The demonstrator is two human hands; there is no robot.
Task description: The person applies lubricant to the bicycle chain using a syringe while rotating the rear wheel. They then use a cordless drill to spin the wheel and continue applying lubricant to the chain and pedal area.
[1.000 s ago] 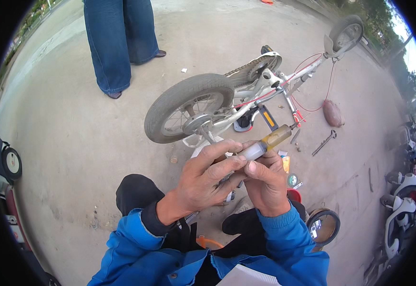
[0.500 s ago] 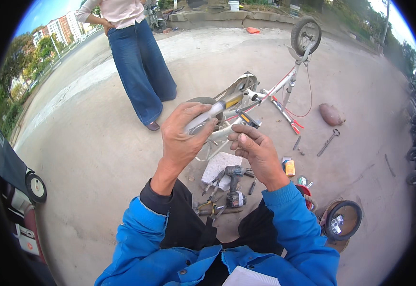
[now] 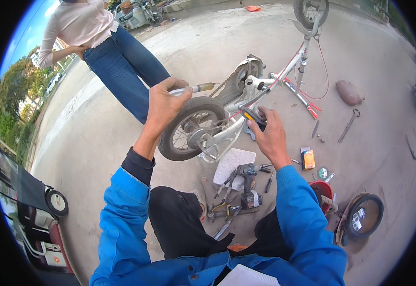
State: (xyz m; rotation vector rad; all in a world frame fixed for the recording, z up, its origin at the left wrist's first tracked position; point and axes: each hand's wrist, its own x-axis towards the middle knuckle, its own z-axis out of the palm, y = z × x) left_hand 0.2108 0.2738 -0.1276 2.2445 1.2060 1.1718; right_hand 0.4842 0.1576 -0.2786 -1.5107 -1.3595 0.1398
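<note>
The syringe point(image 3: 192, 89), clamped in the left hand point(image 3: 161, 106), should be aimed steadily toward 3 o'clock at the bicycle chain point(image 3: 231, 81), with the pedal point(image 3: 251, 116) clamped in the right hand point(image 3: 271, 136).

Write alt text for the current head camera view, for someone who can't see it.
A person's left hand holds a syringe near the chain of a small white bicycle, while the right hand is at a pedal. A cordless power tool lies on the ground; another person in blue jeans stands at upper left.
</note>
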